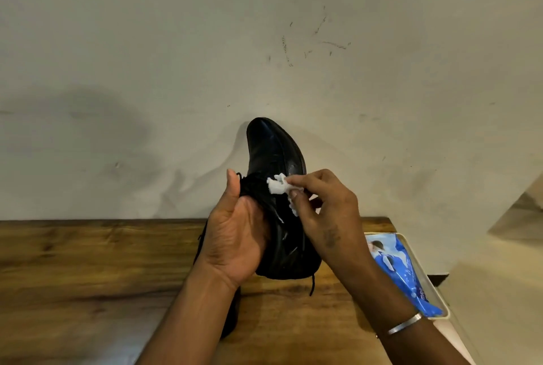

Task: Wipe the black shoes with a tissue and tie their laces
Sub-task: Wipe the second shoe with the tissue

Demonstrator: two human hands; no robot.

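Wiping stage: left hand gripping black shoe; right hand fingers pinching tissue; shoe best held steady, strokes firm, overlapping, toeward.

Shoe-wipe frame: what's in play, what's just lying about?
In play: black shoe, gripped by left hand; tissue, pinched by right hand against the shoe; untied lace hanging.
Lying about: blue pack in tray; wooden table; dark shape under left forearm, possibly the second shoe.

The blue tissue packet at about four o'clock shows white letters "mee" along its lower end; nothing else is legible.
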